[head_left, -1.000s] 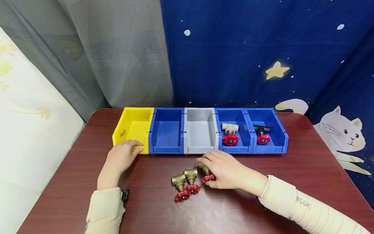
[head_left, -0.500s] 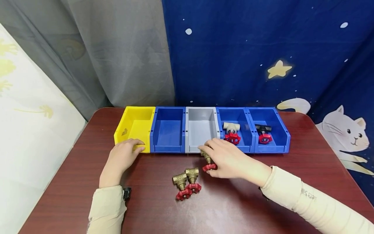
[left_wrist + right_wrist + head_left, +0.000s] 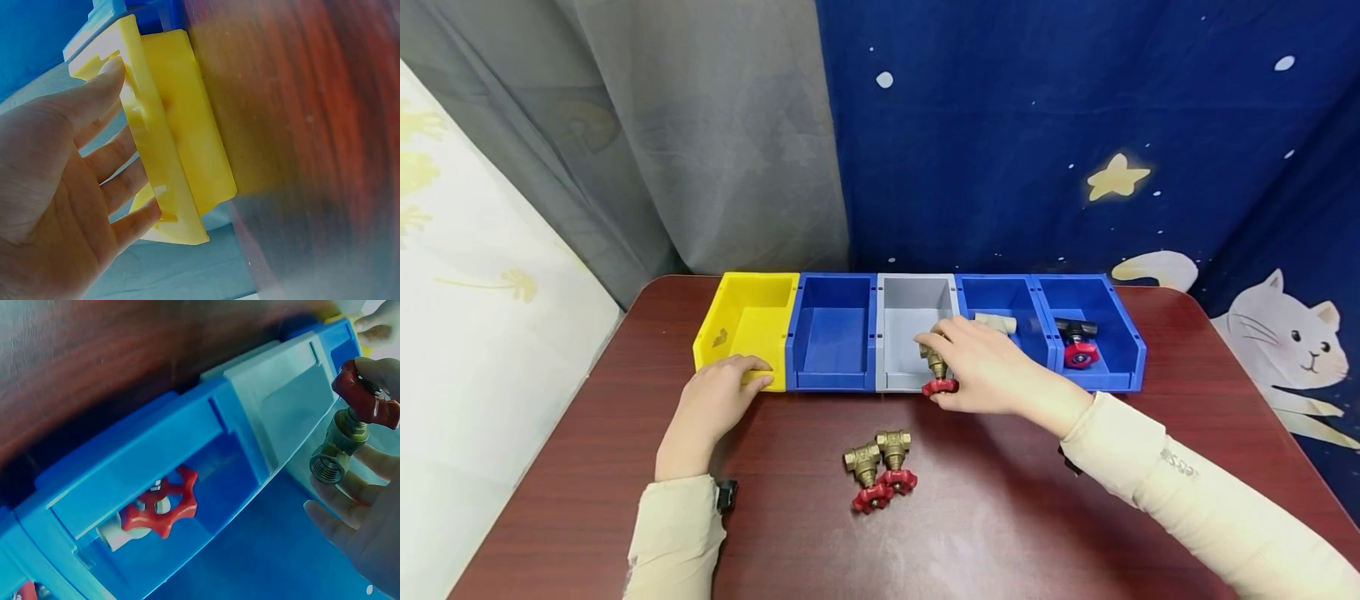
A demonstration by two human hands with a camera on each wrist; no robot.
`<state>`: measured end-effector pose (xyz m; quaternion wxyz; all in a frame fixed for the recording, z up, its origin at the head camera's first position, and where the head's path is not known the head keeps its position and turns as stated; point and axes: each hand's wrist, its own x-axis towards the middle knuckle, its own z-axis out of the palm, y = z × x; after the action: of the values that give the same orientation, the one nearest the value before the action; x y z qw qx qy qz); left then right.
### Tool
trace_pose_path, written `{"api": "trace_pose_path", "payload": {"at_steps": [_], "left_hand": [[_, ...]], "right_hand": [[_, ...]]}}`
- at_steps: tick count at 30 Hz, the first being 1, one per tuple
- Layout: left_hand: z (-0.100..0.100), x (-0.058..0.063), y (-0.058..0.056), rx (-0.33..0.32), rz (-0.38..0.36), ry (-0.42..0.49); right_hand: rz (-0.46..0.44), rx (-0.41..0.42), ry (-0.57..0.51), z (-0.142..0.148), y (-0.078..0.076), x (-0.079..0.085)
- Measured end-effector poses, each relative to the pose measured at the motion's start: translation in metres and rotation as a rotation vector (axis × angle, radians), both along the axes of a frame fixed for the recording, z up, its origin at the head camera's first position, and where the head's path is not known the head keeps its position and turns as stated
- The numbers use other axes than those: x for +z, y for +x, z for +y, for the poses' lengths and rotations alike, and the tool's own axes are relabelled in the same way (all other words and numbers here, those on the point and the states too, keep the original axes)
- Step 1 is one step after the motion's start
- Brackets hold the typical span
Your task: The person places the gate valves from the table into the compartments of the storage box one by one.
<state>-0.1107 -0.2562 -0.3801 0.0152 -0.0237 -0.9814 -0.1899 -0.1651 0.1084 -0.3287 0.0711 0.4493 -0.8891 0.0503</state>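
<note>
In the head view, my right hand (image 3: 992,367) holds a brass gate valve (image 3: 935,360) with a red handwheel over the front of the grey bin (image 3: 917,300). The right wrist view shows the thumb at the handwheel (image 3: 365,397) and the fingers by the brass body (image 3: 344,440). My left hand (image 3: 711,408) grips the front lip of the yellow bin (image 3: 760,292), thumb and fingertips on its edge. Two more brass valves (image 3: 862,462) with red handwheels lie side by side on the table in front of the bins.
Left of the grey bin stands a blue bin (image 3: 835,333). To its right, one blue bin (image 3: 996,287) holds a white valve (image 3: 1000,323), partly hidden by my hand; the end blue bin (image 3: 1116,350) holds a black valve (image 3: 1077,342). Curtains (image 3: 1000,142) hang behind the table (image 3: 805,542).
My right hand has lifted the brass valve off the table and carried it forward to the grey bin's front. The left hand stays at the yellow bin.
</note>
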Motion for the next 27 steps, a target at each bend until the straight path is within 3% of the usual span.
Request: {"api": "trace_pose_path", "payload": {"at_steps": [13,27], "left_hand": [[-0.001,0.0,0.0,0.003,-0.001,0.004],[-0.002,-0.001,0.0,-0.004,0.017,0.0]], "right_hand": [[0.015,-0.019,0.067,-0.01,-0.028,0.006],[-0.058,-0.092,0.127,-0.024,-0.052,0.006]]}}
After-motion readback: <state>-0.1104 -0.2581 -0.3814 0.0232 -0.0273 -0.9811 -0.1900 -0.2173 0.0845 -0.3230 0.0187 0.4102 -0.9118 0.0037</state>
